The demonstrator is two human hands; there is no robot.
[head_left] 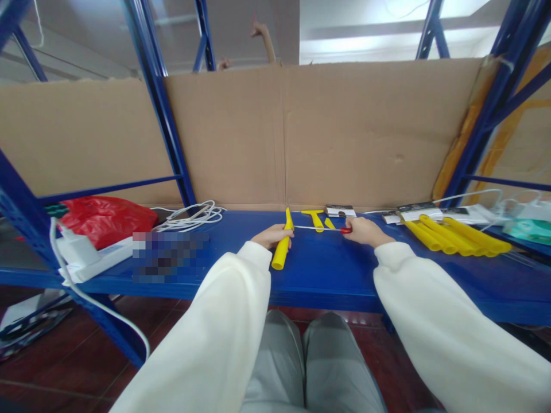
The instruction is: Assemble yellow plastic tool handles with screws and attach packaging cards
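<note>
My left hand is wrapped round a yellow tube-shaped handle above the blue shelf. In my right hand is the red handle of a screwdriver, its thin metal shaft pointing left. The shaft's far end meets the upper part of the yellow handle; the exact contact is too small to make out. Just behind the shaft lie a yellow T-shaped piece and a small yellow piece. A packet with a black and white label is behind them, by the cardboard.
Several yellow tubes with labelled packets lie at the right. To the left are a coiled white cable, a red plastic bag and a white power strip. Cardboard closes the back; blue posts flank it. Another person's raised hand shows above.
</note>
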